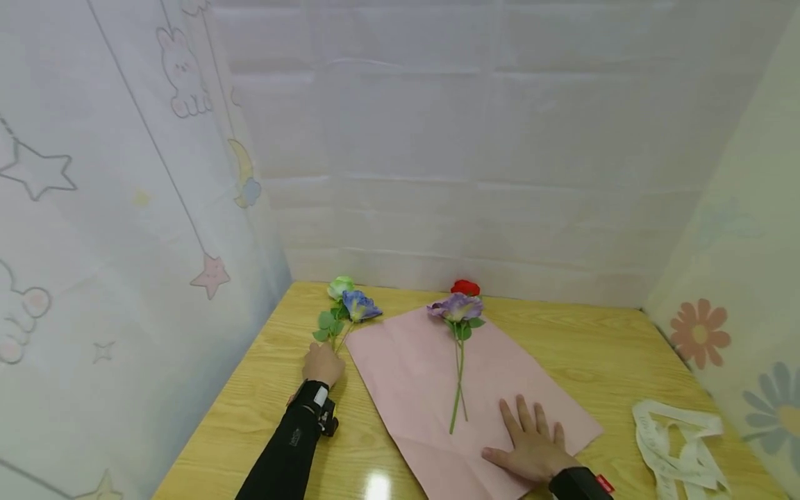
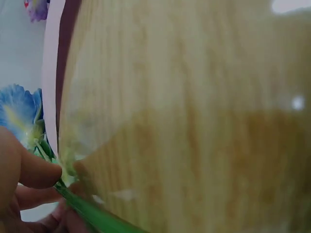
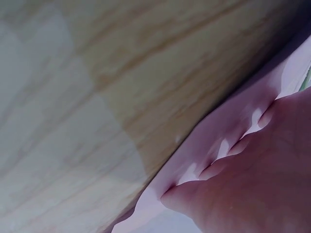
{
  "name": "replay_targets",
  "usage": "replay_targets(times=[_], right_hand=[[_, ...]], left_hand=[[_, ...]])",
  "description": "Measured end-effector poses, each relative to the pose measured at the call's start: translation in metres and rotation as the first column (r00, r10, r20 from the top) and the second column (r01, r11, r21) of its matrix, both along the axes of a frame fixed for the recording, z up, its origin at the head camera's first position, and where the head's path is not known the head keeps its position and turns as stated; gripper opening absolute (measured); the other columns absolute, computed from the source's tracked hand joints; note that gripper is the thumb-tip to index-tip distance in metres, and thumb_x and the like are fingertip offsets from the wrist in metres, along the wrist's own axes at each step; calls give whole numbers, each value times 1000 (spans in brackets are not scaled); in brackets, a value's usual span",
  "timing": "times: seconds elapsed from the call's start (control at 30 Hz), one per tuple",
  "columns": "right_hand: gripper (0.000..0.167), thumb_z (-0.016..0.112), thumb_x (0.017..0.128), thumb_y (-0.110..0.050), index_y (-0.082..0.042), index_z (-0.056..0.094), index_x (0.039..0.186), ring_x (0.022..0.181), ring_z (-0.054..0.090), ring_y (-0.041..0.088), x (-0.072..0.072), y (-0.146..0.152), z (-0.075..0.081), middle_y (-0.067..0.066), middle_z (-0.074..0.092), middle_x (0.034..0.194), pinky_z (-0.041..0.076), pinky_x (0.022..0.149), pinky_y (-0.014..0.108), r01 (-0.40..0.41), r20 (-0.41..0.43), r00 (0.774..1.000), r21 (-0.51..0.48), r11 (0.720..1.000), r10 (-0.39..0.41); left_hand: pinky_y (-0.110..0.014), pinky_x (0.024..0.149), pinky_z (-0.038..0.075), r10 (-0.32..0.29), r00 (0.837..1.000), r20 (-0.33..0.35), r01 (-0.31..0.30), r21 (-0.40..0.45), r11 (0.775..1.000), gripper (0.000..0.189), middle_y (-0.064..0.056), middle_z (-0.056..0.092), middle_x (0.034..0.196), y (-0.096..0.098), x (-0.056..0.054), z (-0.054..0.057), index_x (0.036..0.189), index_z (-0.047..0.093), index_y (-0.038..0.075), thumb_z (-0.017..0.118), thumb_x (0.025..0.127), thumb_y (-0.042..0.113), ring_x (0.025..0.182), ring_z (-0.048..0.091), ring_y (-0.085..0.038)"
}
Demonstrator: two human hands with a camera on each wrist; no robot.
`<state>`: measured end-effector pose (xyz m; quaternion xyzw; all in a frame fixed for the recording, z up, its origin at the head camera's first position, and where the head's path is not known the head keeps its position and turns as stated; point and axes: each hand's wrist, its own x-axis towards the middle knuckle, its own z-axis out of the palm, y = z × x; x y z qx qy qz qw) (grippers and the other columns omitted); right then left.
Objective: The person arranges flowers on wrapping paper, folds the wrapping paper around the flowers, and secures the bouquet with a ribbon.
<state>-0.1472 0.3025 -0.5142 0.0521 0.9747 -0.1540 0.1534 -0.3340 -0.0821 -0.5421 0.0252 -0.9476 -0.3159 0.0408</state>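
Note:
My left hand (image 1: pixel 323 362) pinches a green flower stem (image 2: pixel 104 218) between thumb and fingers, at the table's left side. Just beyond it lie a blue flower (image 1: pixel 360 306) and a pale green flower (image 1: pixel 340 286) with green leaves; whether both stems are in the grip I cannot tell. With fingers spread, my right hand (image 1: pixel 531 444) rests flat on the lower right of a pink wrapping sheet (image 1: pixel 400 368). Upon that sheet, a purple flower (image 1: pixel 458 307) and a red flower (image 1: pixel 465 287) lie with their stems crossed.
A loosely heaped white ribbon (image 1: pixel 678 444) with faint print lies at the table's right. The wooden table (image 1: pixel 600 340) is bounded by a pale cloth wall (image 1: pixel 487 173) behind and patterned cloths at both sides.

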Motion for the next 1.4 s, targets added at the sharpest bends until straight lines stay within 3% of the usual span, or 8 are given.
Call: replay_targets(times=[0.23,0.43,0.6,0.8,0.97,1.13,1.23,1.4], right_hand=[[115,63,79,-79,-4,27,159,145,-5,61,0,-6,0,33,5,163,-11,103,81,-2,8,1000,-15,1000,2],[115,62,78,-80,-6,29,159,146,-3,60,-1,-9,2,31,8,164,-8,104,81,-7,19,1000,5,1000,7],[115,62,79,-80,-7,27,160,146,-3,59,-3,-11,3,30,7,165,-9,105,80,-6,23,1000,-6,1000,6],[113,62,80,-78,-8,27,161,147,-4,58,-1,-11,4,30,6,165,-8,105,80,0,10,1000,-25,1000,0],[113,61,80,-79,-8,27,161,147,-4,58,-1,-9,1,29,6,165,-8,105,80,6,11,1000,-12,1000,-6],[114,60,78,-83,-11,28,161,148,-1,58,-3,-12,-7,28,9,166,-6,105,81,7,10,1000,14,1000,-7],[116,58,76,-85,-11,28,161,148,-1,58,-4,-14,-10,27,11,166,-7,104,81,7,9,1000,16,1000,-7],[116,57,76,-86,-12,30,161,149,1,56,-2,-18,-12,24,13,167,-6,106,80,12,12,1000,25,1000,-13]], left_hand=[[-44,58,37,30,1000,8,-31,112,993,17,-20,62,85,-7,2,4,99,65,-2,53,87,4,68,55,-34],[-52,69,45,102,991,-83,-88,160,983,19,-25,62,104,-4,5,15,102,64,-4,57,90,7,86,60,-42],[-58,84,46,137,976,-170,-87,274,958,33,-27,58,112,7,4,41,121,59,-10,49,97,11,100,58,-45],[-58,88,46,131,957,-260,-34,346,938,35,-25,58,115,43,4,84,121,57,-9,39,98,10,105,59,-44],[-54,85,49,92,958,-272,27,403,915,29,-19,63,108,97,9,101,115,63,-4,45,97,10,100,62,-40],[-49,77,49,-96,971,-217,183,423,888,26,-16,63,101,161,21,86,112,62,-4,49,94,8,87,61,-35],[-43,65,44,-247,957,-154,289,406,867,20,-15,60,92,186,28,62,104,61,-2,46,97,8,75,57,-30],[-40,60,46,-316,944,-89,328,310,892,9,-14,63,84,207,30,19,99,63,0,57,96,5,71,60,-27]])
